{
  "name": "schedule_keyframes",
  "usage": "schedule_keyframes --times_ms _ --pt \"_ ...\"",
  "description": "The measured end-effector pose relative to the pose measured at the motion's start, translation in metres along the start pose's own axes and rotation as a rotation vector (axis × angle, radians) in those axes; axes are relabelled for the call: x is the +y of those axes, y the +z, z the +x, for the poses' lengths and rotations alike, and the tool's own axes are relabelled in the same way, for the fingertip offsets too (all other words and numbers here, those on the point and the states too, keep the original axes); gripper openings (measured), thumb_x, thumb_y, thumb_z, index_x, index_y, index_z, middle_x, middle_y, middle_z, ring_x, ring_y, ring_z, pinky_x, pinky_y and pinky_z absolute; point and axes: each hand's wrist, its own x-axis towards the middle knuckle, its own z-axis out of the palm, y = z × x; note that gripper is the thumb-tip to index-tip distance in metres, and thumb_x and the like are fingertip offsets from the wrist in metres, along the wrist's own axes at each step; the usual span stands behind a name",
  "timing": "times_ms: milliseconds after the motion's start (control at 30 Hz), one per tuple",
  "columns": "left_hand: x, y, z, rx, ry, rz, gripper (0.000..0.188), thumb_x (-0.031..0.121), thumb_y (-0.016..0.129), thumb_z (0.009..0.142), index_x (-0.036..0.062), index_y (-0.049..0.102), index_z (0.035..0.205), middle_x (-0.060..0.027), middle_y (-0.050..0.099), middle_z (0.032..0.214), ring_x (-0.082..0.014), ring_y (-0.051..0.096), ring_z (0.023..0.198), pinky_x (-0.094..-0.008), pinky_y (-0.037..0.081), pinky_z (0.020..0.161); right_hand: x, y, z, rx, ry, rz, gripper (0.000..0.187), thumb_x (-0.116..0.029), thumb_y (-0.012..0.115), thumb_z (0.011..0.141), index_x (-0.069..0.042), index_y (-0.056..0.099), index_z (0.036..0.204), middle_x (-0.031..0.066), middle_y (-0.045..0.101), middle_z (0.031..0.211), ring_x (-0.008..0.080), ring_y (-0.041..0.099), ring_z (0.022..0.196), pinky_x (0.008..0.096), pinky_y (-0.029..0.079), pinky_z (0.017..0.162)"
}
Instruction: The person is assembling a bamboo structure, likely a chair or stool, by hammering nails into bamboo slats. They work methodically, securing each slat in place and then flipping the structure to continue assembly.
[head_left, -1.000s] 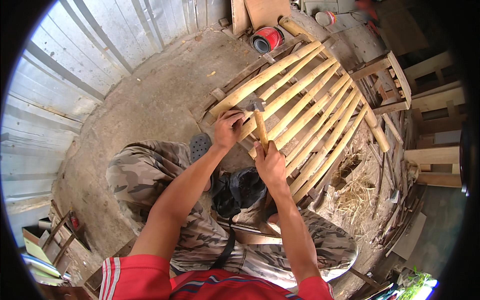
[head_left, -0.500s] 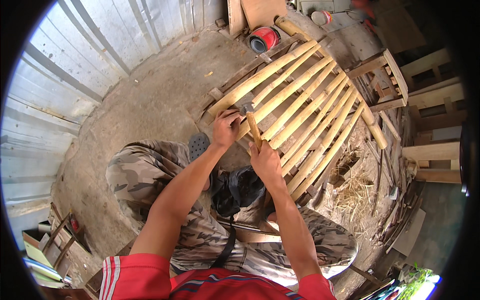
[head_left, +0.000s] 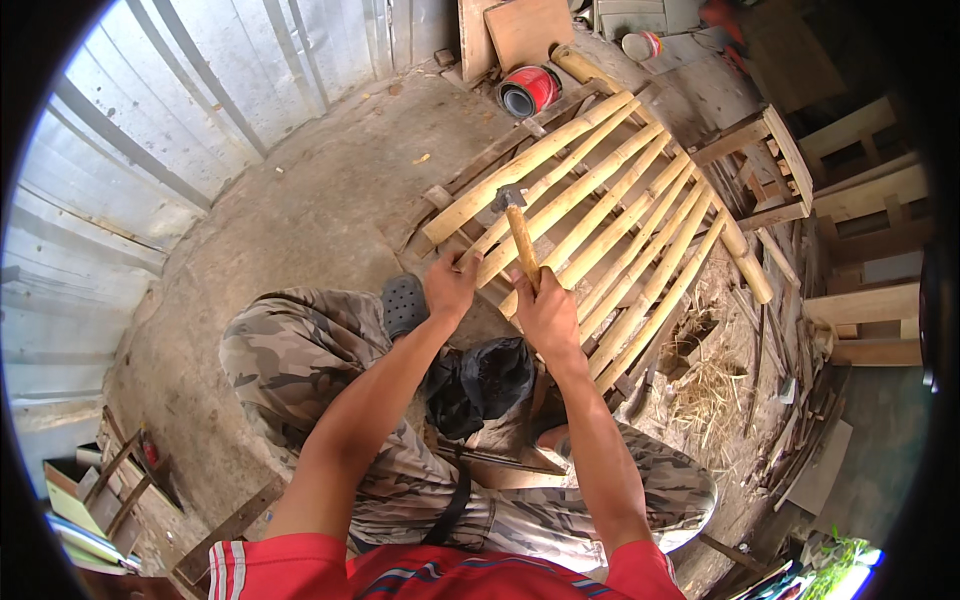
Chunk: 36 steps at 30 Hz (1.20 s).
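My right hand [head_left: 548,312] is closed around the wooden handle of a hammer [head_left: 522,242]. The hammer's dark metal head points away from me, over the bamboo slats [head_left: 560,213]. These pale yellow slats lie side by side and fan out toward me from a thicker bamboo crosspiece [head_left: 741,252] at the far right. At the near end of one slat is my left hand [head_left: 452,287], with its fingers closed at that end. Whether a nail is also between these fingers is too small to tell.
A black bag [head_left: 478,385] lies between my camouflage-clad legs. Beyond the slats, a red can [head_left: 529,90] lies on its side near boards [head_left: 527,35]. Wooden frames [head_left: 760,165] stand at the right, with straw [head_left: 708,395] on the ground. Corrugated metal sheeting [head_left: 150,130] walls the left.
My left hand has moved down toward me, to the near end of a slat. The hammer head has risen away from my left hand's fingers, further out over the slats.
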Motion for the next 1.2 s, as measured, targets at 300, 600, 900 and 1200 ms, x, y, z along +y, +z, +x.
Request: schedule_keyframes --times_ms 300,600,900,1200 --pt "-0.003 -0.01 0.008 -0.221 -0.337 -0.392 0.045 0.038 0.077 0.088 -0.0007 0.069 0.109 -0.0061 0.067 0.085 -0.0117 0.064 0.068 -0.0274 0.057 0.061 -0.006 0.001 -0.006 -0.014 -0.028 0.014 0.039 -0.034 0.062 0.099 0.003 0.055 0.089 0.0264 0.06 0.063 0.0479 0.064 0.06 0.05 0.048 0.051" --pt "0.003 -0.02 0.009 -0.258 -0.4 -0.453 0.042 0.034 0.078 0.088 -0.0022 0.07 0.108 -0.0085 0.07 0.089 -0.0156 0.068 0.075 -0.0296 0.059 0.065 -0.012 -0.004 -0.008 -0.044 -0.004 0.03 0.038 -0.033 0.061 0.099 0.004 0.057 0.092 0.0254 0.062 0.062 0.0437 0.067 0.061 0.0491 0.049 0.05" --pt "0.014 -0.019 0.008 -0.256 -0.471 -0.372 0.051 0.037 0.079 0.087 -0.004 0.068 0.115 -0.0134 0.071 0.099 -0.0212 0.07 0.085 -0.0335 0.059 0.071 0.03 0.027 -0.009 -0.047 -0.027 -0.115 0.037 -0.033 0.062 0.1 0.004 0.057 0.095 0.023 0.061 0.06 0.0398 0.067 0.057 0.0436 0.047 0.048" --pt "0.006 -0.021 0.01 -0.284 -0.488 -0.33 0.058 0.044 0.08 0.084 -0.0033 0.068 0.116 -0.0132 0.071 0.104 -0.0222 0.07 0.088 -0.0378 0.058 0.076 -0.015 -0.002 -0.011 0.018 -0.023 0.156 0.034 -0.031 0.064 0.097 0.002 0.055 0.094 0.0273 0.062 0.062 0.0468 0.066 0.061 0.0503 0.051 0.05"
